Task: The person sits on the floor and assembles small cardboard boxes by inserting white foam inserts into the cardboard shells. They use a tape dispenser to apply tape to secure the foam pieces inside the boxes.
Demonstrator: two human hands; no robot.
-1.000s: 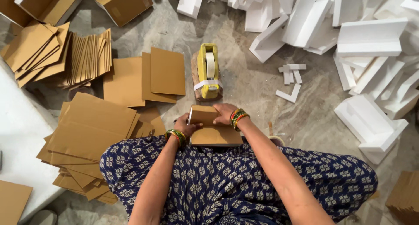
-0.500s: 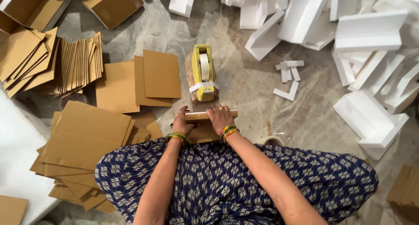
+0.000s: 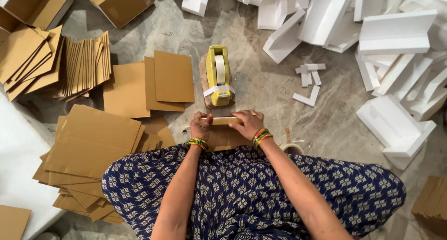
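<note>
Grey marbled stone floor (image 3: 260, 88); white slab (image 3: 18, 165) at left edge.

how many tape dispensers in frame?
1: the yellow tape dispenser on the floor, just beyond the left hand and right hand. None other visible.

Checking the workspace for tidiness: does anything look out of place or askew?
Nothing looks damaged. The brown cardboard sheets lie in loose, fanned stacks on the floor, and white foam pieces are heaped irregularly at the right.

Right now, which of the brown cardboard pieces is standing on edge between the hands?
The small folded brown cardboard piece just below the yellow tape dispenser, gripped by the left hand and right hand; the other sheets lie on the floor.
</note>
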